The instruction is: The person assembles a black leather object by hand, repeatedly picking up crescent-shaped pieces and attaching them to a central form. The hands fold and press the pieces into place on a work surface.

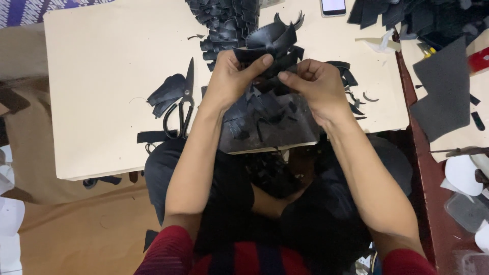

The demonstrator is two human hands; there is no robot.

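Looking down from the head view, I see my left hand (232,76) and right hand (316,84) pinched shut on one curved black leather piece (267,43), held just above the bench (102,76). Its long axis runs left to right between them, the left thumb higher on it. The cut looks thin, matte and floppy; black scissors (182,104) lie well left, and a heap of black offcuts (265,114) sits directly beneath.

Scissors (182,104) lie on board (102,61), left of hands.
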